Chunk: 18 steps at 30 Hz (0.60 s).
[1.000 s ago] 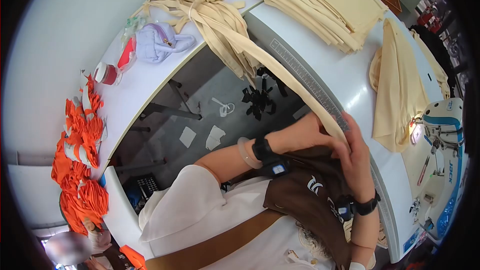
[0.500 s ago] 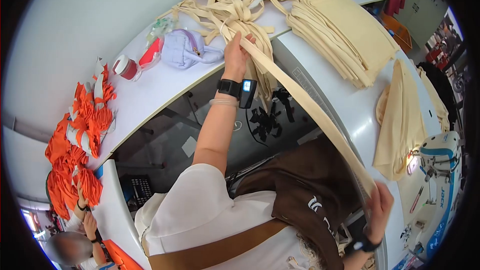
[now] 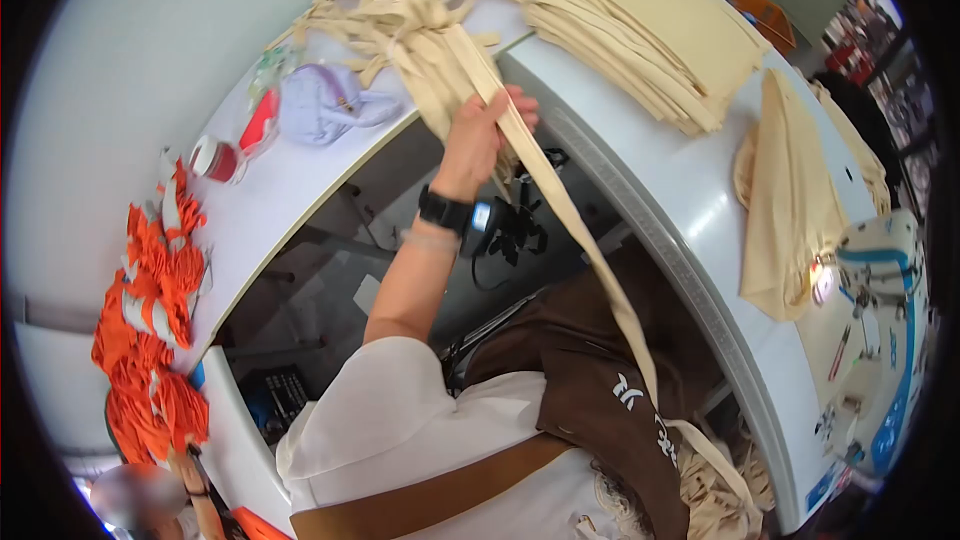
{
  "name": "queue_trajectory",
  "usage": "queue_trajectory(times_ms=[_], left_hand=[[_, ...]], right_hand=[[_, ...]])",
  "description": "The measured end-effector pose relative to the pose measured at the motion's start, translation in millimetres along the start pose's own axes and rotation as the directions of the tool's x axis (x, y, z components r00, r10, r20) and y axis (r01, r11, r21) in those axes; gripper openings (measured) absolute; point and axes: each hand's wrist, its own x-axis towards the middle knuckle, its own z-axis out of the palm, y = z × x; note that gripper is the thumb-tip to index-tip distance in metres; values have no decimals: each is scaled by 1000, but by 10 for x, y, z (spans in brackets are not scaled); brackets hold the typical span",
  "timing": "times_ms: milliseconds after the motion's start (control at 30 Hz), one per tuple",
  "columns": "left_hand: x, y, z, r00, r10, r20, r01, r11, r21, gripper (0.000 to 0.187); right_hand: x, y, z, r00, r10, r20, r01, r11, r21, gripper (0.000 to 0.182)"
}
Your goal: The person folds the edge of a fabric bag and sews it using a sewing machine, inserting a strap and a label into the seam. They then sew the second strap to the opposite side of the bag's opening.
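Note:
My left hand (image 3: 480,140) grips a long cream fabric strip (image 3: 555,200), its thumb against the cloth and its fingers behind. From a tangled bundle of cream strips (image 3: 420,15) on the far table, this strip runs down past my hand to my lap. Its lower part falls over my brown apron (image 3: 600,360) and curls toward more cream strips (image 3: 715,485) at the bottom right. My right hand is out of the picture.
A folded cream fabric stack (image 3: 650,30) and a sewing machine (image 3: 880,330) with cloth under its lit needle occupy the right table. A lilac pouch (image 3: 325,105), red-lidded jar (image 3: 215,158) and orange garments (image 3: 150,310) line the left one. Another person's hand (image 3: 190,470) is at lower left.
My left hand has slid down along the strip, toward me. My right hand has let go of the strip's lower part and left the view; that part now hangs over my lap.

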Motion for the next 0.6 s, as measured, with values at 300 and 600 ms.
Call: queue_trajectory(times_ms=[300, 600], left_hand=[[-1170, -350, 1624, 643, -448, 621, 390, 890, 238, 28], [-1411, -652, 2226, 444, -570, 691, 181, 812, 554, 31]], right_hand=[[-471, -2671, -288, 644, -748, -159, 579, 341, 740, 17], [-320, -3617, 116, 648, -705, -288, 392, -16, 920, 22]])
